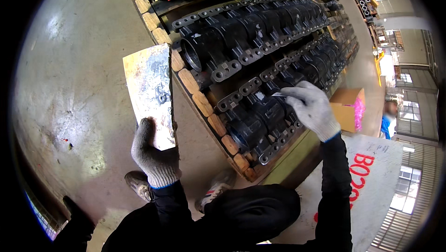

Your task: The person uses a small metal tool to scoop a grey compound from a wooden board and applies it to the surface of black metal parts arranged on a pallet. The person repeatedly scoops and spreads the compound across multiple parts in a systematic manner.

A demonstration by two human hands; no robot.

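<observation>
My left hand (152,157), in a grey knit glove, grips the lower end of a flat rectangular board (149,92) with its thumb on top. Grey, shiny smears cover much of the board's face. My right hand (310,108), gloved the same way, is closed over a row of black metal castings (267,113). A thin pale strip (278,94) sticks out from its pinched fingers, near a whitish patch on one casting; its kind is too small to make out. Each casting has a round bore and flanges with bolt holes.
The castings rest in rows on a wooden pallet (216,126). Past my right hand stands a cardboard box (343,117) with pink plastic inside. A pale slab with red marks (367,182) lies at the right. My shoes (139,184) are on the concrete floor (74,89).
</observation>
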